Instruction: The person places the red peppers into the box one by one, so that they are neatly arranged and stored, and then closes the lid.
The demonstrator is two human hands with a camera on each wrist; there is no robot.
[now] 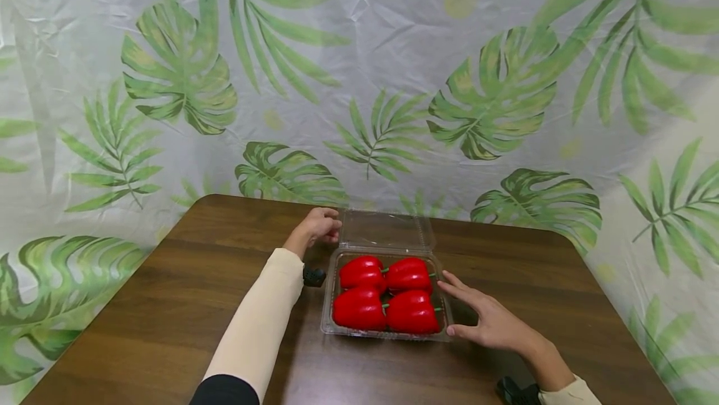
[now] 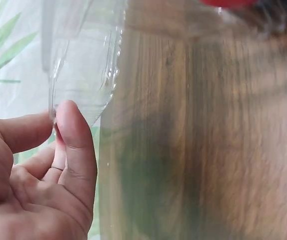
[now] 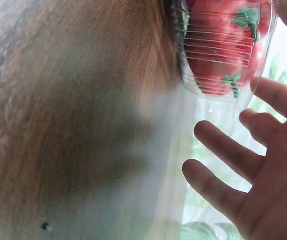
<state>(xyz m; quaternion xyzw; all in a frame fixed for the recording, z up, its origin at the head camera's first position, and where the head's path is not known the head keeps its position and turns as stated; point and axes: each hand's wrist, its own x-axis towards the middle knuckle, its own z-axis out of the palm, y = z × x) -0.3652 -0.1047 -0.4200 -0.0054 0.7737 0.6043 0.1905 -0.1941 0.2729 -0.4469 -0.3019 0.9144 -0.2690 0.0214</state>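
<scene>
A clear plastic clamshell box stands on the table with several red bell peppers in it, their green stems pointing right. Its transparent lid is folded back toward the far edge. My left hand is at the lid's left side; in the left wrist view, thumb and finger pinch the lid's rim. Beside the box's right wall is my right hand, its fingers spread and fairly straight. The right wrist view shows a fingertip at the box's edge, apparently touching it.
The brown wooden table has rounded far corners. Behind it hangs a pale curtain with green leaf prints. Dark wrist devices sit near the left wrist and the right wrist.
</scene>
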